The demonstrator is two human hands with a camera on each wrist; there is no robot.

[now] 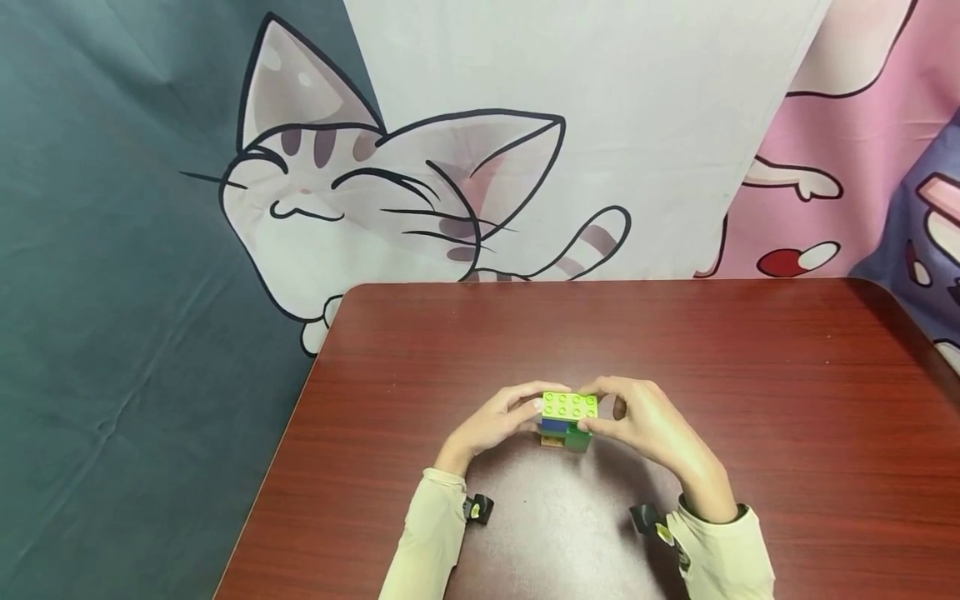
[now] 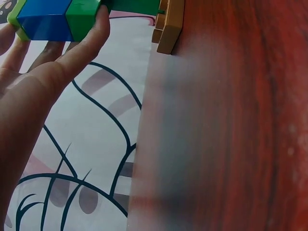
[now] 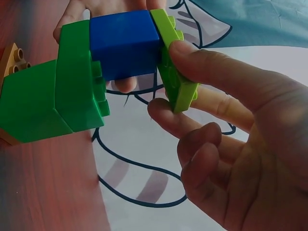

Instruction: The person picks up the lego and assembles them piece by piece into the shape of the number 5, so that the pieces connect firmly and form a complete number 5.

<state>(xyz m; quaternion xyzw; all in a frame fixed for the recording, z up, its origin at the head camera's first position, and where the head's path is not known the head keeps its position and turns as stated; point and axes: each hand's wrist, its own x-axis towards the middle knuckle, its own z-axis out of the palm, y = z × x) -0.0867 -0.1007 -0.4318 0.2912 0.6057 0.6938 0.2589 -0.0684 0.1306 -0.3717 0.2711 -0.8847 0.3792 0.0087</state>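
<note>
Head view is showing a block stack (image 1: 577, 441) sitting between both hands over the wood-grain surface (image 1: 420, 350), its lime plate (image 1: 570, 406) topping a blue brick (image 3: 125, 45). Right hand (image 1: 645, 417) fingers are pinching the lime plate, while left hand (image 1: 487, 425) fingers are clasping the block stack's opposite side.

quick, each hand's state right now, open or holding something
Left hand: closed, holding the brick stack.
Right hand: closed, pinching the lime green brick on top between thumb and fingers.
</note>
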